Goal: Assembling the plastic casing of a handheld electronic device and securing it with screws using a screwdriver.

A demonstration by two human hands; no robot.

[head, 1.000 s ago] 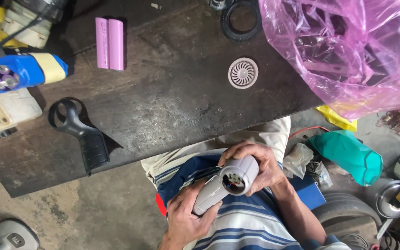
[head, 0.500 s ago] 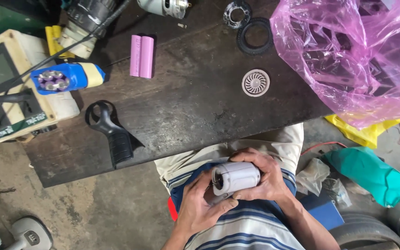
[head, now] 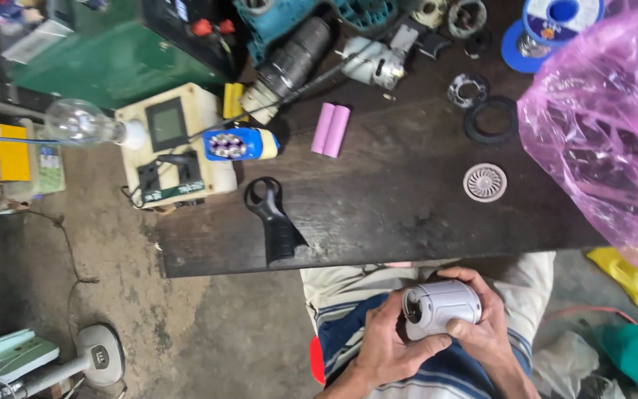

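Observation:
Both my hands hold a light grey cylindrical plastic housing [head: 441,307] over my lap, just below the front edge of the dark wooden board [head: 393,214]. My left hand [head: 391,346] cups it from below and the left, thumb laid along its underside. My right hand [head: 485,321] wraps over its right end. The open end of the housing faces left.
On the board lie a black tool handle [head: 273,220], two pink cylindrical cells [head: 331,129], a blue and yellow battery pack [head: 239,144], a round white fan grille [head: 485,182] and a black ring [head: 490,120]. A pink plastic bag [head: 607,133] covers the right end. A meter box [head: 175,144] sits left.
The camera view has shifted up and back, showing more of the board and floor. The grey housing has been turned in my hands, its open end now facing left.

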